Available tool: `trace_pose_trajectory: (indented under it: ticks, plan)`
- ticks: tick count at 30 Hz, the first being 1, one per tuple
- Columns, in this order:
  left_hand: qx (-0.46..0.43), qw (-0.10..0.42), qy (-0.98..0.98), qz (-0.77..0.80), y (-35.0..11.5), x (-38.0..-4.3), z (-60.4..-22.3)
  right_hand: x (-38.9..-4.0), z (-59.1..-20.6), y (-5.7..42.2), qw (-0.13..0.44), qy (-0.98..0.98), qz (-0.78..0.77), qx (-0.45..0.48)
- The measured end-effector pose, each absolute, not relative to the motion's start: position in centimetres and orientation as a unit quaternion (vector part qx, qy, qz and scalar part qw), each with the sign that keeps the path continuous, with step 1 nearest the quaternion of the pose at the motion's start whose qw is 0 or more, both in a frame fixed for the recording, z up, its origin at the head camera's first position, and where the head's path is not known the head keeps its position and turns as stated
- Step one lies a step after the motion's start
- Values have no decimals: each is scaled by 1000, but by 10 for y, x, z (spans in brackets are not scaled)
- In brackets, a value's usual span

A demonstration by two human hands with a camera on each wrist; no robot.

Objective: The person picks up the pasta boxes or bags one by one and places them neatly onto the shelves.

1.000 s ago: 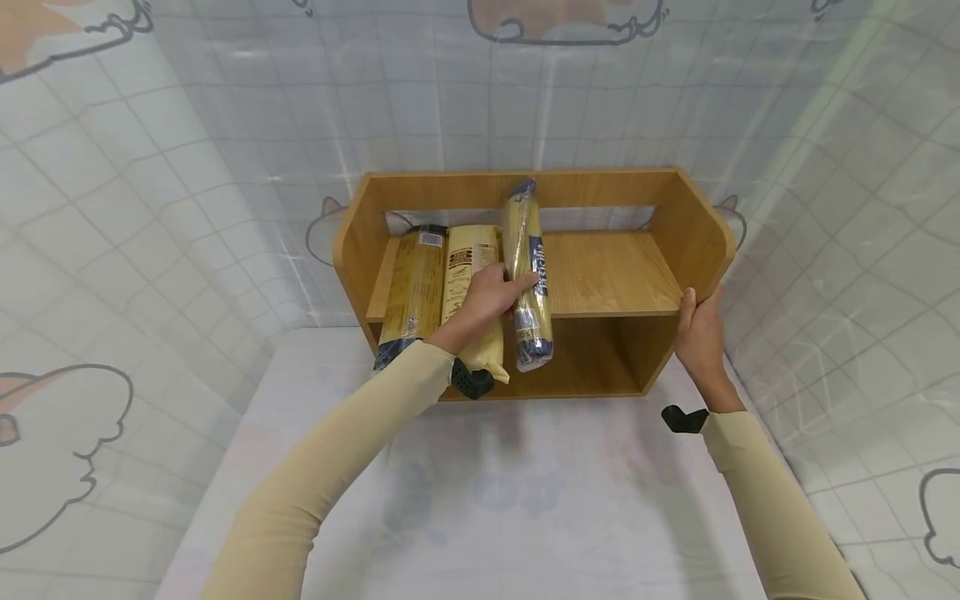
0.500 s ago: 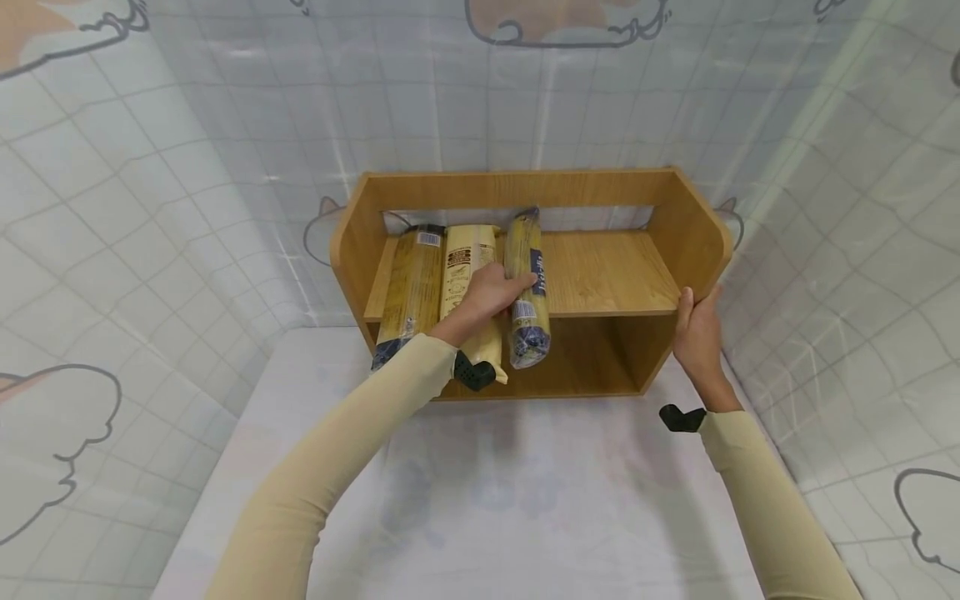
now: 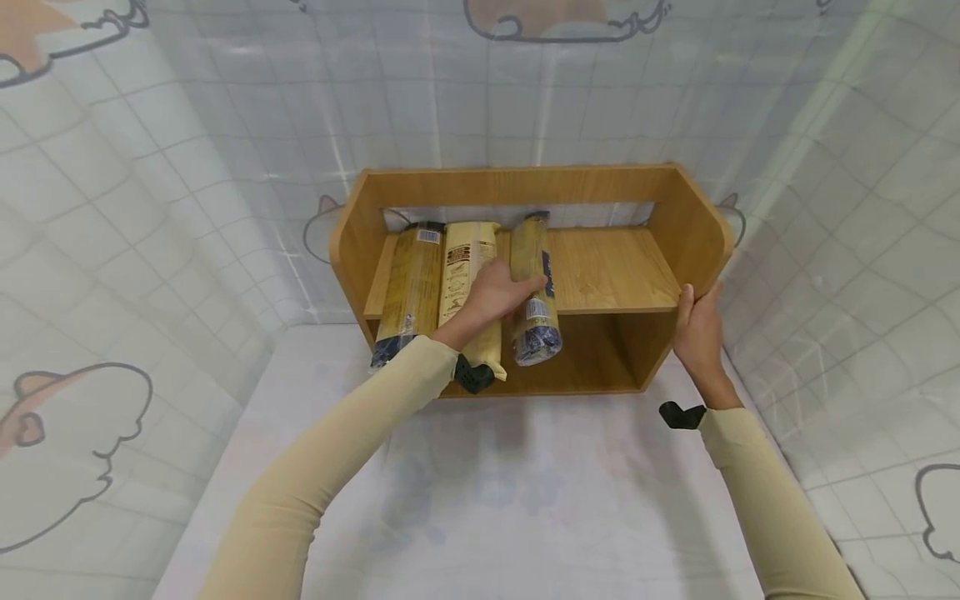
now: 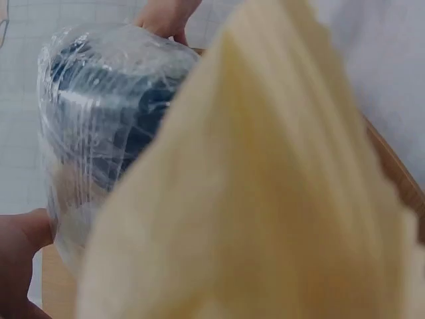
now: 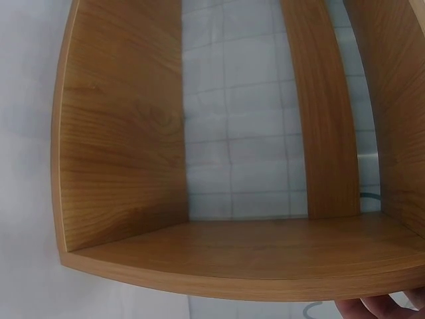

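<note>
My left hand [image 3: 495, 292] grips a clear-wrapped pasta pack [image 3: 534, 250] with blue ends, thumb over its right side. The pack lies lengthwise on the upper board of a wooden shelf [image 3: 615, 267], its near end sticking out past the board's edge. Left of it are a cream paper pack [image 3: 459, 258], partly covered by my left hand, and another pasta pack [image 3: 412, 283]. My right hand [image 3: 699, 329] holds the front edge of the shelf's right side panel. In the left wrist view the cream pack [image 4: 252, 186] hides much of the gripped pasta pack [image 4: 99, 106].
Below the upper board is an open lower compartment [image 3: 585, 358]. A back rail [image 3: 600, 185] runs across the top. The shelf stands on a white patterned cloth [image 3: 495, 500], with grid-patterned sheets [image 3: 600, 100] behind and at both sides.
The pasta pack in my left hand has come down at its far end and shifted slightly right, turning a little. My right hand has stayed on the side panel.
</note>
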State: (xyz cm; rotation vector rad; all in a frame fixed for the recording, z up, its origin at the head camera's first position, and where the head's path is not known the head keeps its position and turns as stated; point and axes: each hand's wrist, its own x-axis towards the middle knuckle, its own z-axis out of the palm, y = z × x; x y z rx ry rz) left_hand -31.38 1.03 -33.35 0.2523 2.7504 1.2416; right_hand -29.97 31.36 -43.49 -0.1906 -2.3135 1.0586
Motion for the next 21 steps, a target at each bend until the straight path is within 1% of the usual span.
trace_pose_trajectory:
  ticks: [6, 11, 18, 21]
  plan:
    - [82, 44, 919, 384, 12, -313, -337, -299, -435, 312, 281, -870, 397, -75]
    - [101, 19, 926, 364, 13, -310, -339, -299, -436, 313, 277, -872, 397, -77]
    - [123, 5, 951, 284, 19, -303, -341, -300, -439, 313, 291, -869, 393, -79]
    - [143, -7, 957, 253, 23, -300, -342, -299, -438, 313, 287, -871, 392, -78]
